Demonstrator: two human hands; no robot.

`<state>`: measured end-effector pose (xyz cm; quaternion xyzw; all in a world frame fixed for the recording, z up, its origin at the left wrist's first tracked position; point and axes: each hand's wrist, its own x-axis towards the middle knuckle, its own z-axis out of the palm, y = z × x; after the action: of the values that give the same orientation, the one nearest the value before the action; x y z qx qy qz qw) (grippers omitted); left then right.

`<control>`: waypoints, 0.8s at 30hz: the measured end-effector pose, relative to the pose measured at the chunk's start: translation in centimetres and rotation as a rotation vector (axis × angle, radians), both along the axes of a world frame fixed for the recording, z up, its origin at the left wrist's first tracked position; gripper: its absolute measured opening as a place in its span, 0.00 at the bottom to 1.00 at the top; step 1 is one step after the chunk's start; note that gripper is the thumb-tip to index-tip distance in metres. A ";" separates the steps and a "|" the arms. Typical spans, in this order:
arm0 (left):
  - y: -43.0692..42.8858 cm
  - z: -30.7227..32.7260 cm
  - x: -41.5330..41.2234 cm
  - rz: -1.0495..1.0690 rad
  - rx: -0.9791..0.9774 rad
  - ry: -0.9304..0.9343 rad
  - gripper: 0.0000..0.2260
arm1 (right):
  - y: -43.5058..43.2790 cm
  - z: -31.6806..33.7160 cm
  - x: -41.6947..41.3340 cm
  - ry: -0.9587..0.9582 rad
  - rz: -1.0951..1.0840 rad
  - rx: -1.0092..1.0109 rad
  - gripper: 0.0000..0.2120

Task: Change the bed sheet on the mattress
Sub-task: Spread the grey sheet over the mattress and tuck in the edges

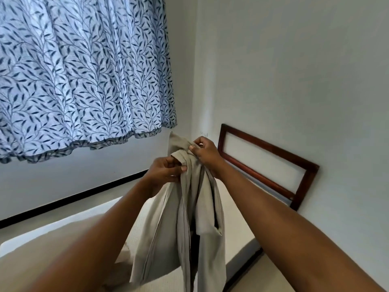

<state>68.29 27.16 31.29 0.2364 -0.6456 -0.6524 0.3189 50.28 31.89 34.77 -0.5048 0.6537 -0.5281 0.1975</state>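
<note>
Beige bunched fabric bed sheet (179,224) is hanging above the pale mattress (52,245), mid-scene. Left hand (165,168) and right hand (205,153) are both gripping its gathered top, fingers curled into the cloth.

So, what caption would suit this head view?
Left hand and right hand grip a bunched beige sheet above the mattress.

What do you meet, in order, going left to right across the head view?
The curtain, left hand, sheet, right hand, wooden frame against the wall.
</note>
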 end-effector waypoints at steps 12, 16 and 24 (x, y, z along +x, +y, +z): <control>-9.3 2.0 -3.9 0.508 -0.205 -0.197 0.07 | -13.4 2.4 -6.6 0.042 0.188 -0.061 0.04; -10.2 2.7 -5.2 0.707 -0.241 -0.226 0.07 | -16.7 3.1 -7.9 0.085 0.276 -0.062 0.06; -9.6 1.3 -9.7 0.736 0.089 0.043 0.05 | -19.2 0.0 -10.5 0.172 0.358 0.042 0.07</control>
<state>58.61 17.59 32.58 0.4525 -0.4817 -0.5263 0.5349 39.82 12.67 34.82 -0.6518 0.5790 -0.4256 0.2422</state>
